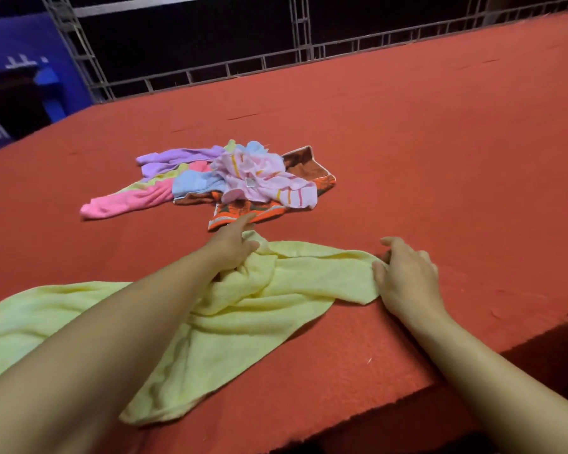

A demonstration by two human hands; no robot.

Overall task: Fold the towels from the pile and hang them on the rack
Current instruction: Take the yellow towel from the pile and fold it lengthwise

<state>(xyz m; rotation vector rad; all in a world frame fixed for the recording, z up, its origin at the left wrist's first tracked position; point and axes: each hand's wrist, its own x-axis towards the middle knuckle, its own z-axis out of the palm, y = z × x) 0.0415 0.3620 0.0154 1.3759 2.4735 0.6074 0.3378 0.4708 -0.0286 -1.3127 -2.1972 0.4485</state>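
A pale yellow towel lies rumpled across the near part of the red surface, one end trailing off to the left. My left hand grips a bunched far corner of it, index finger pointing out toward the pile. My right hand pinches the towel's right edge between thumb and fingers. Farther back sits the pile of towels: pink, purple, light blue, a pale pink striped one on top and an orange-brown patterned one beneath.
The red surface's front edge runs diagonally at lower right, with dark floor beyond it. A metal truss railing lines the far edge. A blue panel stands at far left.
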